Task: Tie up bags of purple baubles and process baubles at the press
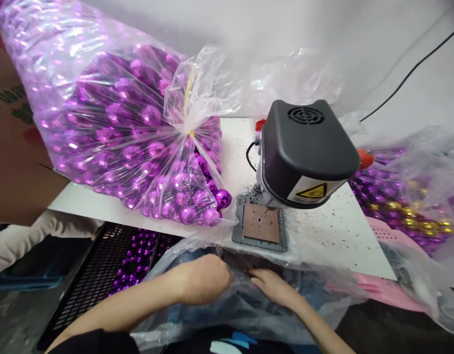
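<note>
My left hand (207, 279) is closed in a fist just below the table's front edge; whatever its fingers hold is hidden. To its right, my right hand (273, 285) has its fingers stretched toward the left, over a dark gap and against clear plastic sheeting (245, 309) spread across my lap. Straight ahead of both hands, a black-topped bench machine (311, 142) with a warning label stands over a grey base plate (238, 233). On that plate lies a brown square pad (262, 223) with a small hole.
A large clear bag of shiny purple balls (131, 128), tied in yellow, fills the left of the white table (333, 236). Loose purple balls lie in a black crate (87, 265) below. Right are a pink basket (385, 295) and purple and gold balls (414, 211). A sleeve (24, 238) shows left.
</note>
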The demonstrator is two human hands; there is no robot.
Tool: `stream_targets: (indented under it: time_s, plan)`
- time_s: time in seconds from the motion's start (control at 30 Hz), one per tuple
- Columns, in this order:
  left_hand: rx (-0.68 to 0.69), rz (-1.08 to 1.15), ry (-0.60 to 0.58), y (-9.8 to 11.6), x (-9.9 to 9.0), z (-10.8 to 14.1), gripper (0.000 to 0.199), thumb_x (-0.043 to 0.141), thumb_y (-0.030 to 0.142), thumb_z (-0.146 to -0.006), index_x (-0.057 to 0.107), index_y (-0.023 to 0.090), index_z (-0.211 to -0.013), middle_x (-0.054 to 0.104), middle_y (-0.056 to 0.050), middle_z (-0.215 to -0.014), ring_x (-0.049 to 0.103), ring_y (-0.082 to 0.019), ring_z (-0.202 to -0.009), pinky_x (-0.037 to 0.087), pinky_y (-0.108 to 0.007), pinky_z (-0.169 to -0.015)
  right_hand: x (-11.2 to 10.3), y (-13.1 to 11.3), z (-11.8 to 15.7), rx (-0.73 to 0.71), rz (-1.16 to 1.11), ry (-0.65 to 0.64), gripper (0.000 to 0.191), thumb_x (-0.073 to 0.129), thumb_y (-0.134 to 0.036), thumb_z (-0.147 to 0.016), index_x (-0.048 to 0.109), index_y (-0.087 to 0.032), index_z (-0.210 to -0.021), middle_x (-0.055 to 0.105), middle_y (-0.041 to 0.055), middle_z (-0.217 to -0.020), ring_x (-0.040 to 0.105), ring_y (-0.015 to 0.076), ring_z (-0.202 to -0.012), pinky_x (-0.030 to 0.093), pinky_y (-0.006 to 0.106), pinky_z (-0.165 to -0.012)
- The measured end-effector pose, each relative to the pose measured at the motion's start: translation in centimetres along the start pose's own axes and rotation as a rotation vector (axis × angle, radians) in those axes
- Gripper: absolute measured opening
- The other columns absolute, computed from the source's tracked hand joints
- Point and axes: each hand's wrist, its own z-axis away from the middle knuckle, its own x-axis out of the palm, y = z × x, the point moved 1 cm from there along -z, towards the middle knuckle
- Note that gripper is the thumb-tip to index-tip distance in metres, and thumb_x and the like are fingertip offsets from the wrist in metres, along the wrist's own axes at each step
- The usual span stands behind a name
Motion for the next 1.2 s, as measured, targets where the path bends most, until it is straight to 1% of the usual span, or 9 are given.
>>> stream_targets:
  time_s: [0.07,0.13,0.23,0.37,0.6,0.77,0.97,1.07,1.2]
  plan:
    - [-0.010,-0.052,0.216,0.7,-4.1,-0.2,0.019,0.051,0.008,-0.084,0.064,0.021,-0.084,0.068,-0.004,-0.079,0.061,-0.019,-0.068,0.042,-0.030,-0.063,1.0,-1.0,1.0,-0.011,0.001,-0.040,0.051,0.036,-0.049,-0.099,0.053,-0.023,-0.139,0.053,0.0089,-0.142,0.046,0.0225,-0.136,0.031,0.043,-0.120]
    - [-0.202,-0.095,0.635,-0.3,-7.2,-1.3,0.020,0.043,0.019,-0.097,0.063,0.021,-0.093,0.067,-0.006,-0.086,0.061,-0.020,-0.078,0.043,-0.031,-0.071,2.3,-2.0,1.3,-0.010,0.013,-0.078,0.056,0.035,-0.056,-0.096,0.045,-0.032,-0.146,0.046,0.0035,-0.149,0.036,0.0260,-0.144,0.025,0.045,-0.122]
    - [-0.522,-0.265,0.985,-3.1,-8.7,-3.6,0.027,0.049,0.039,-0.098,0.061,0.016,-0.106,0.065,-0.013,-0.102,0.058,-0.029,-0.095,0.042,-0.040,-0.082,5.2,-2.8,0.8,0.035,0.062,-0.153,0.056,0.048,-0.053,-0.090,0.049,-0.035,-0.143,0.049,0.0071,-0.147,0.037,0.0366,-0.141,0.026,0.059,-0.117]
    - [-0.611,-0.387,0.856,-5.4,-8.1,-5.6,0.056,0.059,0.062,-0.087,0.061,0.013,-0.115,0.067,-0.018,-0.109,0.054,-0.036,-0.101,0.037,-0.048,-0.088,7.5,-2.3,0.8,0.091,0.087,-0.188,0.048,0.044,-0.043,-0.091,0.062,-0.024,-0.132,0.060,0.0142,-0.132,0.050,0.0372,-0.129,0.033,0.058,-0.111]
    - [-0.443,-0.306,0.726,-5.1,-8.0,-5.6,0.046,0.074,0.052,-0.080,0.064,0.019,-0.110,0.071,-0.012,-0.101,0.056,-0.033,-0.104,0.035,-0.049,-0.095,3.8,-1.2,3.7,0.116,0.019,-0.092,0.058,0.037,-0.045,-0.093,0.052,-0.017,-0.142,0.052,0.0102,-0.144,0.044,0.0309,-0.138,0.027,0.044,-0.121]
    - [-0.223,0.264,1.025,-2.4,-8.0,-3.0,0.050,0.074,0.041,-0.082,0.056,0.024,-0.126,0.059,-0.009,-0.125,0.057,-0.026,-0.114,0.045,-0.041,-0.098,2.1,-2.5,5.3,0.077,-0.039,-0.085,0.058,0.045,-0.043,-0.090,0.051,-0.019,-0.143,0.051,0.0089,-0.145,0.045,0.0291,-0.137,0.030,0.042,-0.119]
    - [-0.046,1.247,0.597,1.1,-3.0,-4.8,0.050,0.072,0.041,-0.083,0.057,0.025,-0.128,0.063,-0.005,-0.113,0.061,-0.020,-0.097,0.050,-0.026,-0.075,-2.4,-4.6,7.3,-0.013,-0.147,-0.035,0.055,0.046,-0.054,-0.092,0.055,-0.027,-0.139,0.052,0.0030,-0.144,0.048,0.0228,-0.135,0.033,0.036,-0.119]
    - [-0.092,1.353,0.524,0.4,-0.6,-7.1,0.048,0.072,0.041,-0.082,0.059,0.024,-0.125,0.064,-0.004,-0.110,0.058,-0.017,-0.093,0.046,-0.023,-0.069,-5.3,-5.3,8.6,-0.027,-0.215,0.060,0.054,0.046,-0.058,-0.092,0.059,-0.027,-0.134,0.055,0.0029,-0.141,0.051,0.0221,-0.131,0.036,0.035,-0.117]
    - [-0.119,1.284,0.573,-1.4,0.7,-9.0,0.060,0.082,0.036,-0.072,0.057,0.022,-0.125,0.064,-0.004,-0.112,0.059,-0.020,-0.103,0.047,-0.029,-0.089,-8.0,-5.1,10.1,-0.004,-0.368,0.144,0.052,0.051,-0.061,-0.089,0.062,-0.030,-0.130,0.060,0.0020,-0.134,0.057,0.0211,-0.123,0.043,0.035,-0.112]
